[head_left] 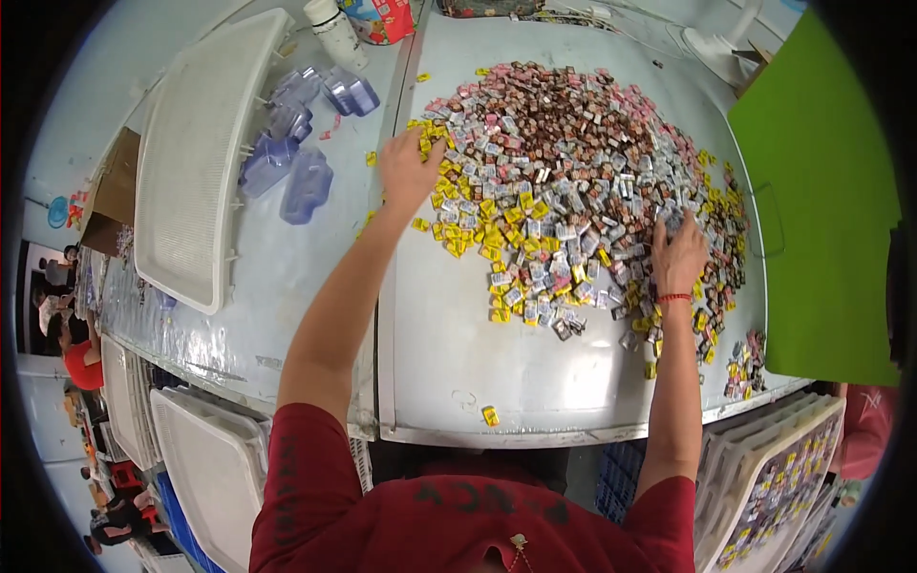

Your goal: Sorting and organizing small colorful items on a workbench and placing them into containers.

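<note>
A broad heap of small wrapped pieces (564, 162), in pink, brown, white, grey and yellow, is spread over the table. At its left edge my left hand (409, 174) reaches among the yellow pieces (458, 181), thumb and fingers apart, with some of them between and beside the fingertips. My right hand (680, 256) rests palm down on the right part of the heap, its fingers spread over grey and dark pieces. Its fingertips are partly lost among them. A red cord circles the right wrist. One yellow piece (490, 415) lies alone near the front edge.
On the left stands a long white tray (196, 153) beside clear bluish plastic shells (308, 186). A patterned bottle (334, 36) is behind them. A green panel (826, 210) borders the right side. Stacked trays (774, 477) stand below the table's right front edge. People are at far left.
</note>
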The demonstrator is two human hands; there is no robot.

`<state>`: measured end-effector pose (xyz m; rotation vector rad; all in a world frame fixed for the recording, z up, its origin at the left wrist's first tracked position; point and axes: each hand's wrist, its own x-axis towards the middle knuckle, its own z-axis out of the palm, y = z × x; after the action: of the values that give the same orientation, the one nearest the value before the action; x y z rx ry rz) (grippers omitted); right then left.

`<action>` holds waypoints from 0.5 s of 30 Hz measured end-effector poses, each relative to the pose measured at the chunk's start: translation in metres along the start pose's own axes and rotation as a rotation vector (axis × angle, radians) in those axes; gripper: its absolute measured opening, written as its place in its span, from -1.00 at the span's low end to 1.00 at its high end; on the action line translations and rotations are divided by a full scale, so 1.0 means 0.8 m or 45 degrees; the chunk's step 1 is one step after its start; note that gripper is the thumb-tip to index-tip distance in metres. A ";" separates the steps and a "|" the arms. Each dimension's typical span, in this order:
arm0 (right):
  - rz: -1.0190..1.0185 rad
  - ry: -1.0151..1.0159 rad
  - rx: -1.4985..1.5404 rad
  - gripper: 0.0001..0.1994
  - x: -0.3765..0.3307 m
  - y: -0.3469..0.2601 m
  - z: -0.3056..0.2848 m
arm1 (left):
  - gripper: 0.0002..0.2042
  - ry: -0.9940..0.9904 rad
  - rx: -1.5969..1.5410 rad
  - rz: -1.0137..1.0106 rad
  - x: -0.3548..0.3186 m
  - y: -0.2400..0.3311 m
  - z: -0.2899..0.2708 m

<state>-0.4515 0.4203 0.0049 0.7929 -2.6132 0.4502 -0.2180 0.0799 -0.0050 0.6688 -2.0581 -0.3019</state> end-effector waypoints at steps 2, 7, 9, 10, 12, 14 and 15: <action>-0.054 0.108 -0.053 -0.42 0.005 -0.015 0.007 | -0.61 -0.146 0.506 -0.144 -0.005 -0.063 -0.002; 0.085 -0.076 -0.060 -0.35 0.015 -0.028 0.026 | -0.49 -0.337 0.141 -0.200 0.004 0.013 0.045; 0.079 -0.058 0.031 -0.33 0.016 -0.027 0.036 | -0.33 -0.489 0.127 -0.261 0.001 0.068 0.064; 0.108 -0.059 0.137 -0.30 0.016 -0.035 0.040 | -0.26 -0.558 -0.007 -0.375 0.001 0.085 0.069; 0.185 -0.058 0.322 -0.22 0.014 -0.043 0.044 | -0.12 -0.636 -0.280 -0.566 0.004 0.132 0.086; 0.364 -0.364 0.376 -0.17 0.019 -0.076 0.033 | -0.16 -0.648 -0.490 -0.666 0.009 0.147 0.100; 0.299 -0.155 0.561 -0.18 0.016 -0.069 0.052 | -0.20 -0.593 -0.634 -0.661 0.006 0.167 0.115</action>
<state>-0.4399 0.3541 -0.0155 0.6559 -2.7700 1.1050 -0.3430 0.1831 0.0090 0.8616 -2.0715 -1.3266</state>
